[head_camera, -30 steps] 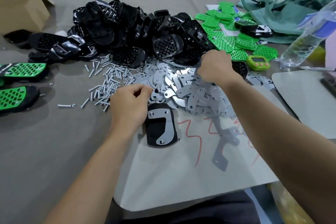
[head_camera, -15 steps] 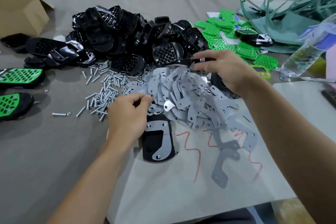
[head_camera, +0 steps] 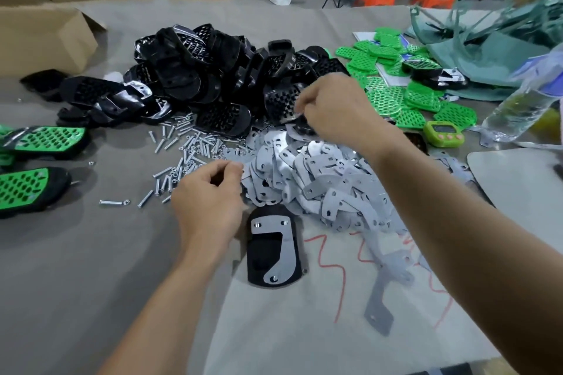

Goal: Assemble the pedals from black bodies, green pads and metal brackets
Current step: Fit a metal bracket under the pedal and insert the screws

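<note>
- Pedal body, black, lies flat on the tabletop just in front of the person, at the far edge of a paper sheet marked with red scribbles.
- Its long axis runs from near to far. The narrower rounded end points away from the person, and the broader end points toward them.
- One metal bracket sits on top of it. The bracket's wide bar crosses the far end with two screw heads showing, and its curved leg runs down the right side to a third hole at the near end.
- The left hand hovers just left of the body's far end, by the loose screws. Its fingers are curled, with thumb and forefinger tips together. Whether they pinch anything cannot be told.
- The right hand is farther off, at the near edge of the heap of black bodies. Its fingers curl down onto a dark part there, but a firm grip cannot be made out.
- A pile of brackets lies between the two hands and spreads to the right.
- Green pads are heaped at the far right, near a small green timer and a water bottle.
- Two finished pedals lie at the left edge, green side up, with their long axes running roughly left to right.
</note>
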`<state>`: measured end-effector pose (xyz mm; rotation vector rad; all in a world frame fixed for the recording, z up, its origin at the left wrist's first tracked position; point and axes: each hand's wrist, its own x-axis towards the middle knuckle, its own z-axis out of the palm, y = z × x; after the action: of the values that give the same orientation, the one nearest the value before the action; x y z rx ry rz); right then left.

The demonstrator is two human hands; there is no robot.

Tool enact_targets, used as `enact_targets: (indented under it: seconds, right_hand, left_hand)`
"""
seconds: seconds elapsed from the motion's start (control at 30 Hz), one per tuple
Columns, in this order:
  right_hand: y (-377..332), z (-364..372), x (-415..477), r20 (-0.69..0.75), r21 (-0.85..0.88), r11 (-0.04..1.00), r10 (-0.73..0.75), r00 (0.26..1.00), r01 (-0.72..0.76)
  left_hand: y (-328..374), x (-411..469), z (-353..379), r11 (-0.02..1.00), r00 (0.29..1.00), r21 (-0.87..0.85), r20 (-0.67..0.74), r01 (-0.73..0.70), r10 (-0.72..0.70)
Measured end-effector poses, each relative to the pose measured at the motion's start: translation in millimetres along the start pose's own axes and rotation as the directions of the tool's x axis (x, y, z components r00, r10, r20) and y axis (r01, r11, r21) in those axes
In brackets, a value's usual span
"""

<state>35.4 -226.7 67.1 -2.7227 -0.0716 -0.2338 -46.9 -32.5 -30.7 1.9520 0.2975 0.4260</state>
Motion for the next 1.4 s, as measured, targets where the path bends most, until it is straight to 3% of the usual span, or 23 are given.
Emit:
enact_targets:
  seconds: [0.1,0.23,0.37,0.47,0.57,0.63,0.7,0.8,0.93,1.03,1.17,1.27,1.4]
  right_hand:
    - [-24,28,22,0.175,-0.165,0.98,-0.079,0.981,0.108]
    - [-41,65,34,0.217,-0.27,0.953,-0.076,0.973,0.135]
    - [-57,89,34,0.151,-0.279,0.957,-0.042,0.988,0.084]
    - [-62,94,33,0.111,-0.186,0.982,0.055,0.992,-0.033]
    - [-64,84,36,0.188,-0.115,0.979,0.185,0.965,-0.165]
    - [-66,71,38,0.257,-0.127,0.981,0.177,0.95,-0.148]
    - [-65,57,42,0.338,-0.159,0.987,0.09,0.937,-0.037]
    - [-52,38,40,0.373,0.061,0.995,-0.09,0.923,0.072]
    - [-27,26,34,0.205,0.353,0.933,-0.152,0.967,0.072]
    - [-15,31,23,0.01,0.59,0.807,-0.037,0.999,0.024]
    - [-16,26,8,-0.173,0.829,0.557,0.175,0.969,0.047]
    - [-21,12,-5,-0.063,0.874,0.485,0.158,0.985,-0.022]
    - [-23,2,-35,0.201,0.743,0.653,-0.009,0.979,-0.147]
  left_hand:
    - [-1,0,-1,1.0,1.0,0.011,0.01,-0.01,0.01]
    - [-4,3,-1,1.0,0.998,0.017,0.054,0.018,-0.019]
    - [-7,5,0,0.999,0.997,0.018,0.066,0.04,-0.041]
    - [-6,4,0,0.999,0.998,0.033,0.06,0.027,-0.029]
    - [-5,4,0,0.999,0.998,0.015,0.06,0.031,-0.032]
    - [-4,3,-1,0.999,0.997,0.005,0.06,0.044,-0.044]
    - [-4,4,-3,0.999,0.997,-0.002,0.056,0.047,-0.047]
    - [-2,3,-3,0.998,0.997,-0.031,0.057,0.06,-0.058]
    - [0,0,-5,1.0,0.998,-0.02,0.066,0.01,-0.009]
    - [2,-2,-5,0.999,0.998,-0.03,0.056,-0.013,0.015]
    - [3,-3,-5,0.991,0.999,-0.129,-0.007,-0.033,0.032]
    - [2,-1,-10,0.967,0.999,-0.251,-0.034,-0.046,0.039]
    - [6,1,-18,0.85,0.986,-0.525,0.16,0.046,0.045]
